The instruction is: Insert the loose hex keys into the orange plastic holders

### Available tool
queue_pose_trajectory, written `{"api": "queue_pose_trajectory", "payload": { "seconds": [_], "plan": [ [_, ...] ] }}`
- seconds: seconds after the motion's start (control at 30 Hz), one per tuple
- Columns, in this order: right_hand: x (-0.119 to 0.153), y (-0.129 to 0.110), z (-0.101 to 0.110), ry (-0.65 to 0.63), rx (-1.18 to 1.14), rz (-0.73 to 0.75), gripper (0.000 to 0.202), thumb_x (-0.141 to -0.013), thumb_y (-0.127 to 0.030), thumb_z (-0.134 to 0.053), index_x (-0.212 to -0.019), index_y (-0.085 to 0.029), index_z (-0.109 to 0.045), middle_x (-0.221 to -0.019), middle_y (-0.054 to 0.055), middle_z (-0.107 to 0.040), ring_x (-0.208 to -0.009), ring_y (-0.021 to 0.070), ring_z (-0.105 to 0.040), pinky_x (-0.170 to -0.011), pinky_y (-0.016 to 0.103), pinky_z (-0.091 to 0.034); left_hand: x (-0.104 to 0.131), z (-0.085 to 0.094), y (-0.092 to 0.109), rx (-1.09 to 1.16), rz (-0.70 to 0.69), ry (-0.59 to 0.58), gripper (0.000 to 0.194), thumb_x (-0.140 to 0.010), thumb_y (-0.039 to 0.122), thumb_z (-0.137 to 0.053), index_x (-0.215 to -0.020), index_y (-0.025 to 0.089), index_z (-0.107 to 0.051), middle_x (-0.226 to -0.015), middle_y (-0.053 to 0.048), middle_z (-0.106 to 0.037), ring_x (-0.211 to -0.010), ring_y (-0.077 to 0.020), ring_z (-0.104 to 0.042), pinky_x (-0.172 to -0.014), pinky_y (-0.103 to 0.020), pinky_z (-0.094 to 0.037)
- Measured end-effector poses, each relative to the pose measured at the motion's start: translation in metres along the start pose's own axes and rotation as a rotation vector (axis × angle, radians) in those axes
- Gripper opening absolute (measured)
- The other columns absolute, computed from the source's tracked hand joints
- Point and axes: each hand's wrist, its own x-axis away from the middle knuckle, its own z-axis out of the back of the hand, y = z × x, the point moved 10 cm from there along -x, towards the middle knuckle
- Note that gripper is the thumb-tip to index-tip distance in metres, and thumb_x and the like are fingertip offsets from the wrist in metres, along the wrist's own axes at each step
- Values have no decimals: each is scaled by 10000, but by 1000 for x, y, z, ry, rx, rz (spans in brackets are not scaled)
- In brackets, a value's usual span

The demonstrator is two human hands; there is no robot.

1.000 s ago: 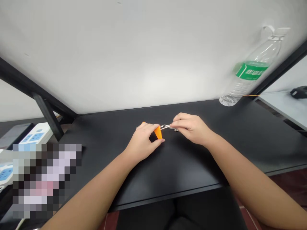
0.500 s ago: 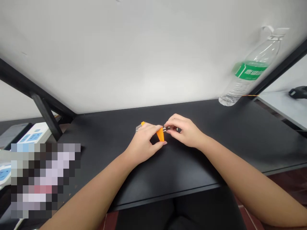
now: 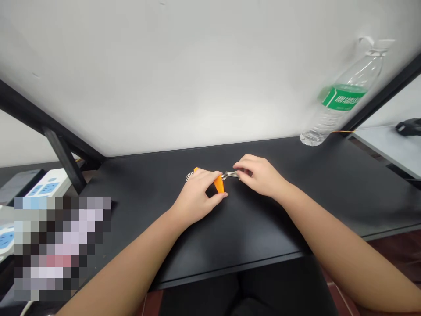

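My left hand (image 3: 196, 195) is wrapped around an orange plastic holder (image 3: 219, 184), thumb below and fingers above. Thin silver rods stick out of the holder's left end, past my knuckles. From its right end come shiny bent metal pieces, which look like the short arms of hex keys (image 3: 232, 174). My right hand (image 3: 258, 174) pinches the far ends of these between thumb and fingertips. How many keys it grips is hidden by the fingers. Both hands are just above the black tabletop (image 3: 210, 245).
A clear plastic bottle (image 3: 344, 97) with a green label stands at the back right against the pale wall (image 3: 204, 70). At left are white boxes (image 3: 51, 184) with blue socket pictures and a pixelated patch. Black metal frame bars (image 3: 62, 153) rise on both sides.
My right hand has moved slightly right, away from the orange holder, and more of the silver hex key arms shows between the hands. The left hand has stayed almost still.
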Motion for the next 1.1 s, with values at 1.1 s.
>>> {"api": "queue_pose_trajectory", "payload": {
  "seconds": [1.1],
  "plan": [
    [2,20,1,-209,-180,-135,172,-899,-138,-576,-915,-214,-730,-835,5,-695,-647,125,-620,-627,257,-479,0,4,-13,-116,55,38,371,-892,345,-717,-1244,265,-636,-1171,-72,-705,-1109,-288,-603,-975,-465,-480]
  ]
}}
